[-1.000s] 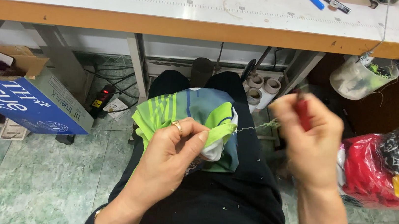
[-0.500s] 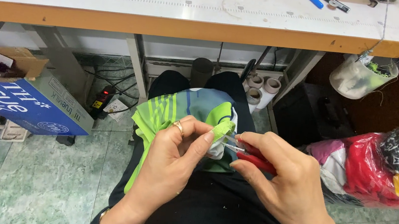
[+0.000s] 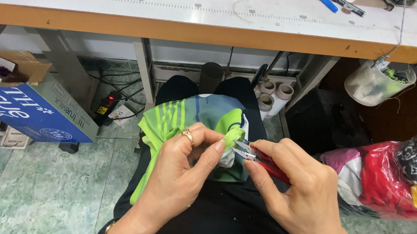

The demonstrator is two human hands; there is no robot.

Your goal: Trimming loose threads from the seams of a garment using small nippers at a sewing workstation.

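A green and teal striped garment [image 3: 195, 118] lies over my lap. My left hand [image 3: 185, 168], with a ring on one finger, pinches a bright green edge of the garment between thumb and fingers. My right hand [image 3: 294, 185] grips a small pair of red-handled thread snips [image 3: 258, 156]. Their metal tips touch the green edge right beside my left thumb.
A white worktable with an orange edge [image 3: 176, 30] spans the top, with pens on it. A blue cardboard box [image 3: 28, 108] sits at left on the tiled floor. Plastic bags of coloured fabric [image 3: 393, 177] lie at right. Tape rolls [image 3: 272, 95] and a hanging plastic container [image 3: 377, 83] are under the table.
My right hand came down from the upper right, where it had pulled a thread taut, and brought the snips to the green edge held by my left hand.
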